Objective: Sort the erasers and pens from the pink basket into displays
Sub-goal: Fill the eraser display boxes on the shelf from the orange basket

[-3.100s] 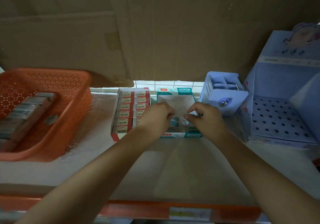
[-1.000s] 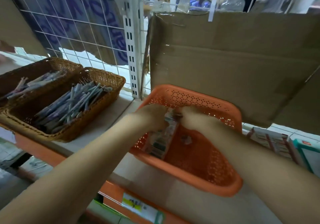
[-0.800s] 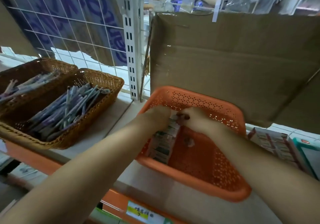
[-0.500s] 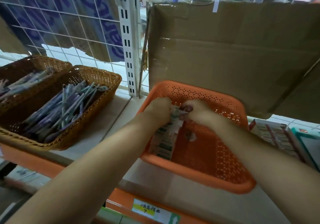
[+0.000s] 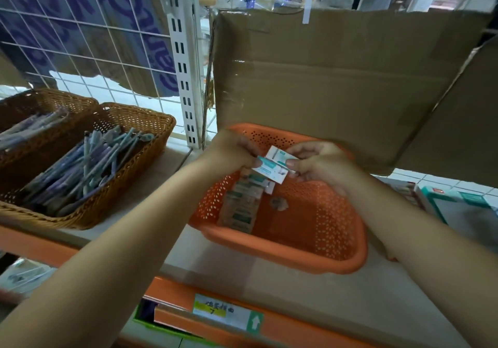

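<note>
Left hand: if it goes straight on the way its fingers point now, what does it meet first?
Probably the right hand, which pinches the other end of the same eraser pack; depth is unclear.

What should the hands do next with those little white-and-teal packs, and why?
Probably carry the packs right to the teal-edged display box. The left hand and right hand both pinch them, lifted clear above the pink basket, and the box's teal print seems to match theirs. A row of erasers lies in the basket for later trips.
</note>
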